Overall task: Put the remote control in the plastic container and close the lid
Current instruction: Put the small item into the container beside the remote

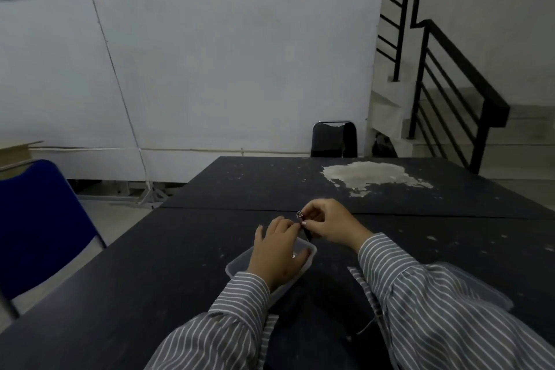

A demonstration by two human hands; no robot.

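Note:
A clear plastic container (pixel 237 267) lies open on the dark table (pixel 168 264) in front of me. My left hand (pixel 277 252) rests over the container, its fingertips touching the small dark remote control (pixel 304 224). My right hand (pixel 326 224) pinches the remote's upper end just past the container's far edge; a metal ring shows at its tip. Most of the remote is hidden by my fingers. A translucent lid (pixel 492 294) lies on the table under my right sleeve, partly covered.
A blue chair (pixel 39 219) stands at the left of the table. A black chair (pixel 334 139) sits beyond the far edge. A pale worn patch (pixel 369 176) marks the tabletop at the far right. White partition panels and a black stair railing stand behind.

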